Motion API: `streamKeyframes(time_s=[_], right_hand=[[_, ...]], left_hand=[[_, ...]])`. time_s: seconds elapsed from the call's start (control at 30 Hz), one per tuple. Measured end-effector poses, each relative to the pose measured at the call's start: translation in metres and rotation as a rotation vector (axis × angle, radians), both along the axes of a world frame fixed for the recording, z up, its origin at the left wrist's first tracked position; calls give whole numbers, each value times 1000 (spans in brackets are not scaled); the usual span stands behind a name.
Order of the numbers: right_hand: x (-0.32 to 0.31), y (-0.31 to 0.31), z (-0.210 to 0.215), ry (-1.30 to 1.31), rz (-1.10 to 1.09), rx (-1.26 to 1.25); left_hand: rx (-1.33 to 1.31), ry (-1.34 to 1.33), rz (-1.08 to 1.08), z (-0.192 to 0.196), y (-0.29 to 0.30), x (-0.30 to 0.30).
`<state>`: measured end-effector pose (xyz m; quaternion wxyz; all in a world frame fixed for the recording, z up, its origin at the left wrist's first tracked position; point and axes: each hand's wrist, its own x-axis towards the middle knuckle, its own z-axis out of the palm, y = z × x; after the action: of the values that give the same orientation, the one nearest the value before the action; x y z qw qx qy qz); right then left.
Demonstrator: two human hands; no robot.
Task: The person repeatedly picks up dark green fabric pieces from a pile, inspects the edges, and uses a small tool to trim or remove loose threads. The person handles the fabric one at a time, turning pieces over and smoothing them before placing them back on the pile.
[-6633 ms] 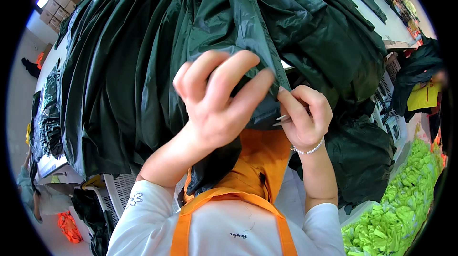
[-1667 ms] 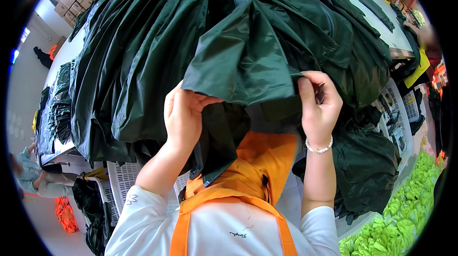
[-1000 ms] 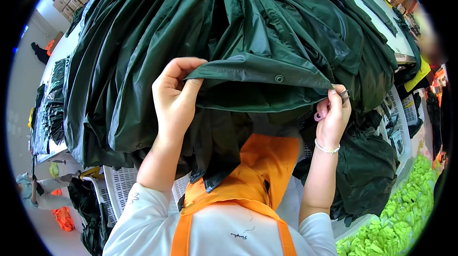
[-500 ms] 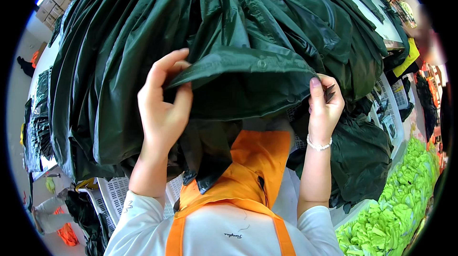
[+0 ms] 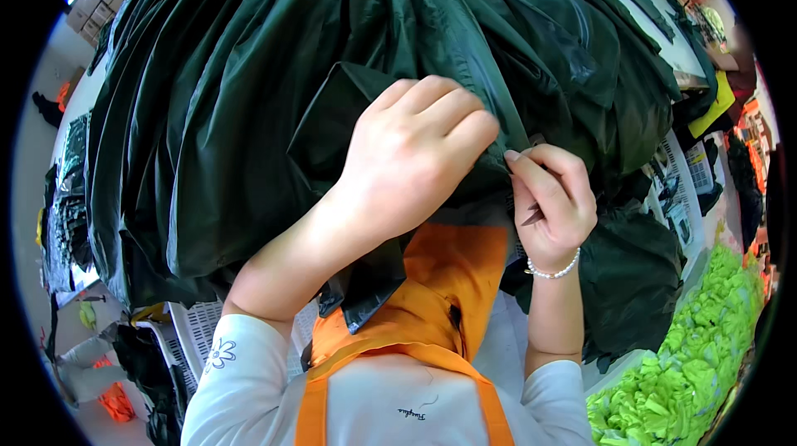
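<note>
Left grip: the left hand (image 5: 411, 159) is clenched on a fold of the dark green fabric (image 5: 274, 97), fingers curled over the cloth and knuckles upward, just beside the right hand.
Right grip: the right hand (image 5: 552, 197) pinches the fabric's edge between thumb and forefinger, right where the left fingertips end; a small dark pointed tool (image 5: 532, 215), seemingly thread snips, lies in the same hand, its tip showing below the fingers.
Wrist: a beaded bracelet (image 5: 554, 268) circles the right wrist.
Fabric: a big heap of glossy dark green cloth, bunched in long folds, fills the upper and middle picture and hides the desk under it; the held part sits at the heap's near edge, straight before the person's chest.
Person: white long sleeves and an orange apron (image 5: 432, 305), the apron's bib rising just under the held fold.
Right side: bright lime-green cloth (image 5: 697, 355) is piled at the lower right, well apart from the hands.
Left side: a white slatted crate (image 5: 199, 330) shows under the heap's near left edge; an orange item (image 5: 116, 400) lies on the floor beyond it.
</note>
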<state>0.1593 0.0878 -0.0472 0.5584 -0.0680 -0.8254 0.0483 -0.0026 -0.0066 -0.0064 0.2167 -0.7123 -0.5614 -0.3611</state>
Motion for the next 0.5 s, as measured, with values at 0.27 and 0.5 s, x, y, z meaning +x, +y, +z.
streamKeyframes(time_s=[0.27, 0.5], right_hand=[[18, -9, 3, -154, 423, -921], [3, 5, 32, -241, 237, -455]], left_hand=[[178, -129, -83, -20, -8, -5], [7, -194, -51, 8, -5, -13]])
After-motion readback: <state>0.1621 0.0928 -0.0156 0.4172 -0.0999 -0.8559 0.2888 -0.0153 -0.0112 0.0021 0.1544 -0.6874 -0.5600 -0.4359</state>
